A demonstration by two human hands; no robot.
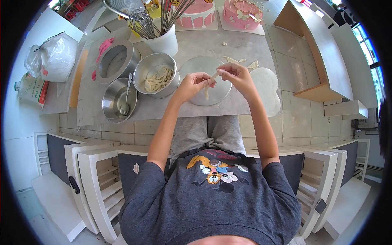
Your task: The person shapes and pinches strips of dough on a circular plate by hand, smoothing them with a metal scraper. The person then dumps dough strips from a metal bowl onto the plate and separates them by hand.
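Observation:
Between my two hands, over a round translucent board (196, 97), is a thin pale strip (207, 90). My left hand (197, 83) has its fingers pinched on the strip, which hangs down below them. The fingertips of my right hand (233, 75) are closed on the strip's upper end. Left of the board stands a metal pot (139, 77) with many pale strips (160, 80) inside. More pale pieces (253, 64) lie on the table behind and to the right of my right hand.
A metal bowl (109, 107) with a ladle (124, 107) and a ring-shaped pan (105, 77) stand at the left. Behind are a white tub (163, 44) of whisks and a pink cake (241, 20). A scalloped translucent board (265, 92) lies at the right table edge.

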